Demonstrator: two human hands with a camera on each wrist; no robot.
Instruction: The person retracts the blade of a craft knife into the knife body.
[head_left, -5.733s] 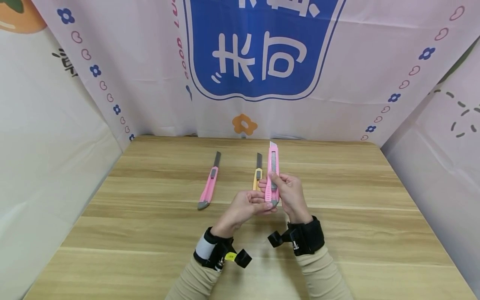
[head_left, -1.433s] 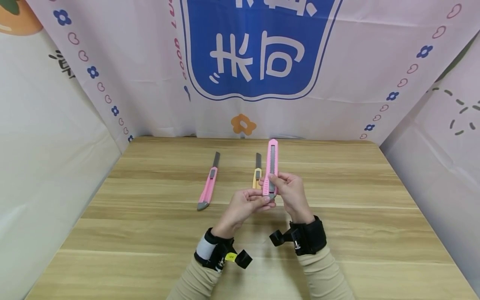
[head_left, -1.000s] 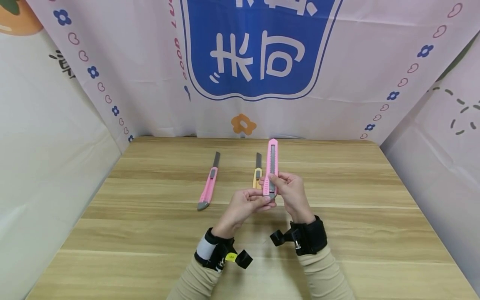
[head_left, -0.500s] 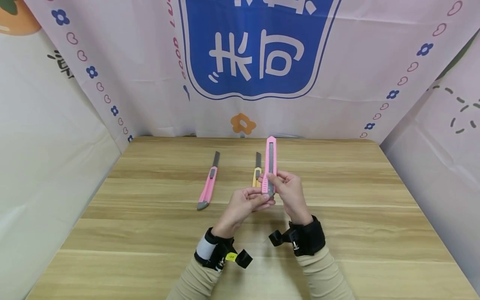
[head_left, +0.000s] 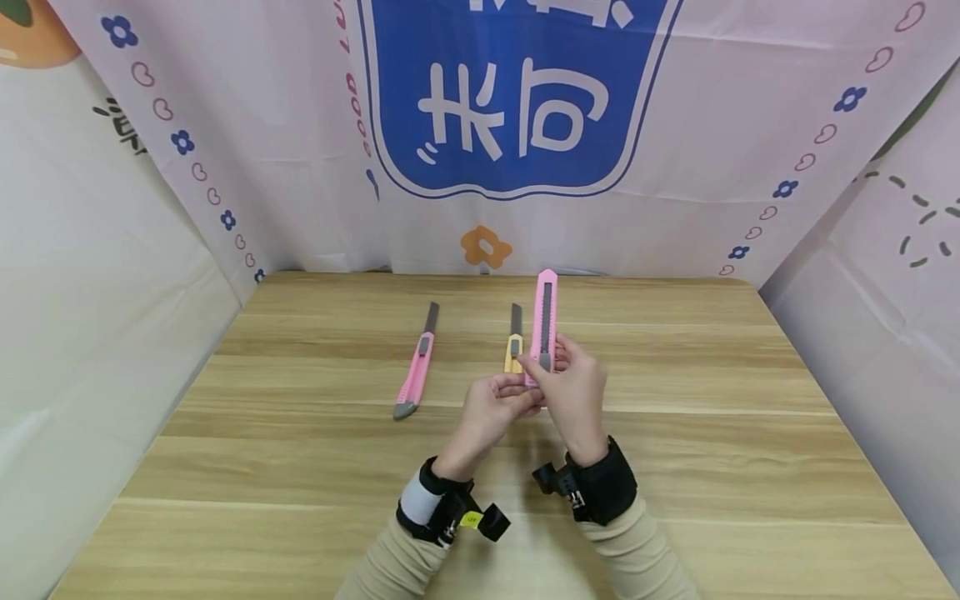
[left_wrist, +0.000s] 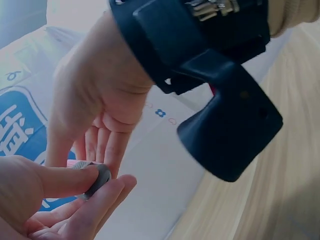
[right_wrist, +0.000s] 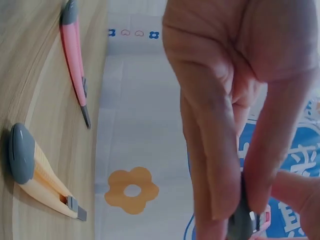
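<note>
Both hands hold the pink knife (head_left: 544, 321) upright over the table (head_left: 675, 467). The left hand (head_left: 491, 410) pinches its grey end; the right hand (head_left: 573, 392) grips its body.

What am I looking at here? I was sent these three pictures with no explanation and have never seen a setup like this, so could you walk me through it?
These are a person's two bare hands, filmed by three cameras at once. The wide picture comes from a camera on the person's head, looking down at a wooden table. The two close-ups come from small black cameras strapped to each wrist, so they show fingers from very near.

The right hand and the left hand together hold a large pink utility knife upright above the table; the left hand pinches its grey bottom end, and no blade shows at its tip. On the table behind lie a smaller pink utility knife and a yellow utility knife, both with their blades out. Printed cloth hangs behind and at the sides.
</note>
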